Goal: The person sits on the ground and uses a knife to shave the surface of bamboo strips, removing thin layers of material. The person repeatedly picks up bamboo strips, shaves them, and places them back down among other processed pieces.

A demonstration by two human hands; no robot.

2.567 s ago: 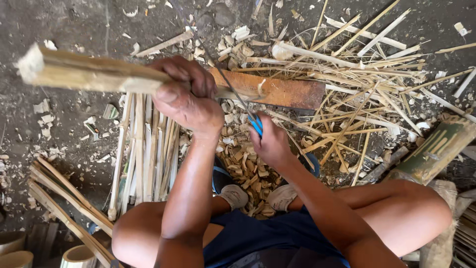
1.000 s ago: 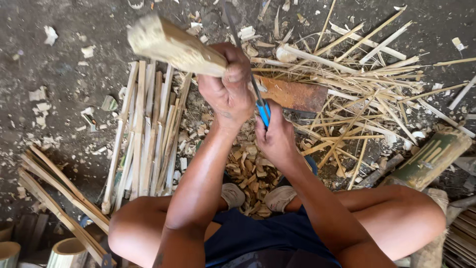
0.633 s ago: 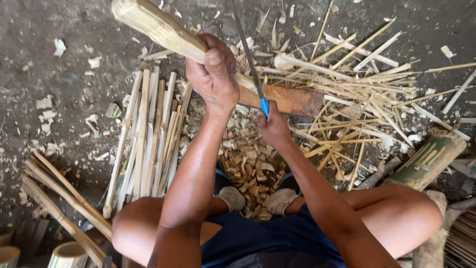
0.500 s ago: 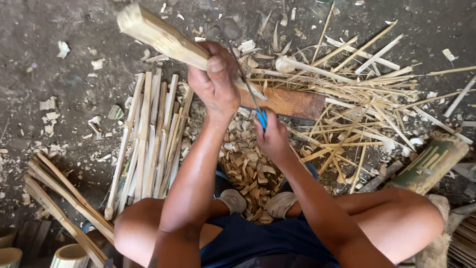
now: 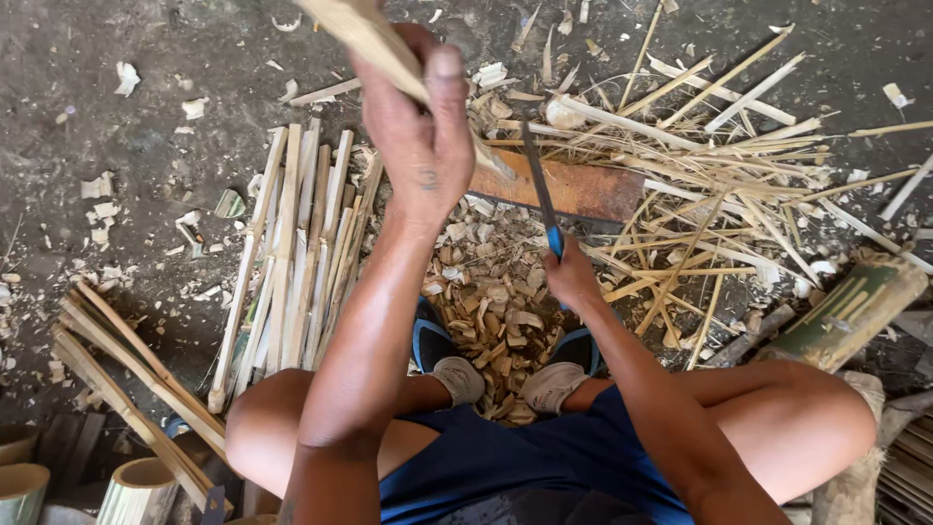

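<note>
Nearest us, at the bottom of the frame, we saw bent knees and blue shorts, feet in sandals [image 5: 457, 374] just above. Chips [image 5: 491, 301] lay heaped at centre between the feet and the block [image 5: 583, 190]. Our right hand [image 5: 571, 277], centre right, was closed around the blue handle of a knife [image 5: 540, 185], blade pointing up toward the block. Our left hand [image 5: 418, 126], upper centre, gripped a bamboo piece [image 5: 364, 39] slanting to the top edge. Split strips [image 5: 292, 262] lay left of centre, thin splints [image 5: 719, 165] upper right.
</note>
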